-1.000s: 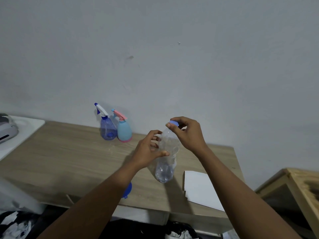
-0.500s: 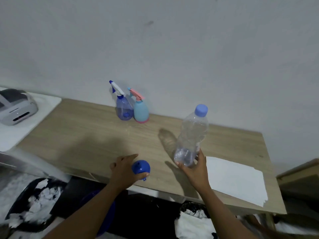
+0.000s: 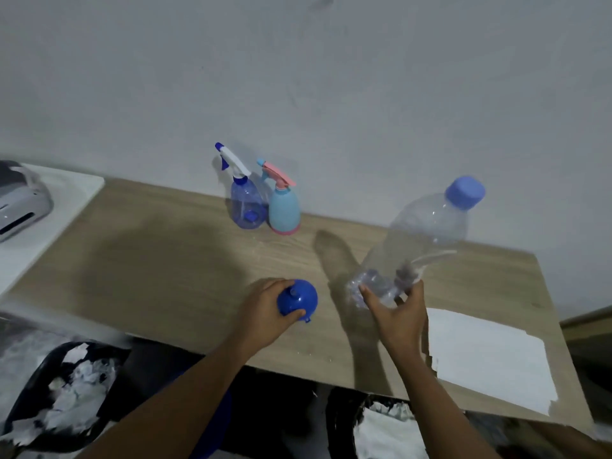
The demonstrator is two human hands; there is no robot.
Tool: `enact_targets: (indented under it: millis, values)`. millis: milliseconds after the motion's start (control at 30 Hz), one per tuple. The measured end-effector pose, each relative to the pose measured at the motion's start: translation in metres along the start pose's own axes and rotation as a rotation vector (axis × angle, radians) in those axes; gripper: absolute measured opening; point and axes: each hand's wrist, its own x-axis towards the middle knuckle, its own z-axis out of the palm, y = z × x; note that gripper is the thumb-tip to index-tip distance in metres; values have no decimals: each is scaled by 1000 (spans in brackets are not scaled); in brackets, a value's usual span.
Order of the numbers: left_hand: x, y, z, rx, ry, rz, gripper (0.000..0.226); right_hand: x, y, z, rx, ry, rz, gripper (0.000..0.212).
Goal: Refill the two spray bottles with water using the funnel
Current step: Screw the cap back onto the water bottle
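Here — funnel [image 3: 298, 298] tucked inside the left grip [image 3: 261, 309].

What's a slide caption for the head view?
Left hand grips blue funnel on table; right hand holds capped water bottle; both spray bottles untouched at wall.

Open tabletop [image 3: 159, 260] leads to the blue bottle [image 3: 246, 207] and teal bottle [image 3: 284, 210].

The left grip [image 3: 261, 313] covered part of the blue funnel [image 3: 298, 298]; the right grip [image 3: 397, 321] hid the base of the clear bottle [image 3: 427, 233]. The left edge cut off the grey device [image 3: 20, 200]. The bin [image 3: 29, 395] below the tabletop [image 3: 149, 260] was blurred.
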Motion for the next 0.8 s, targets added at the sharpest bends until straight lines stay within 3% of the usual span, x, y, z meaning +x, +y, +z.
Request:
enact_targets:
  millis: [233,333,467,600,800]
  values:
    - [127,39,-2,184,47,59,52,86,-11,57,-40,-86,-82,63]
    - [157,37,8,203,39,32,50,113,-5,77,-47,-71,-90,71]
    - [176,27,23,206,20,6,51,128,1,93,-7,-65,-82,77]
    - [182,19,32,249,3,0,47,130,10,100,-7,-60,-51,69]
    - [187,17,38,237,9,16,45,131,15,106,-4,-78,-17,87]
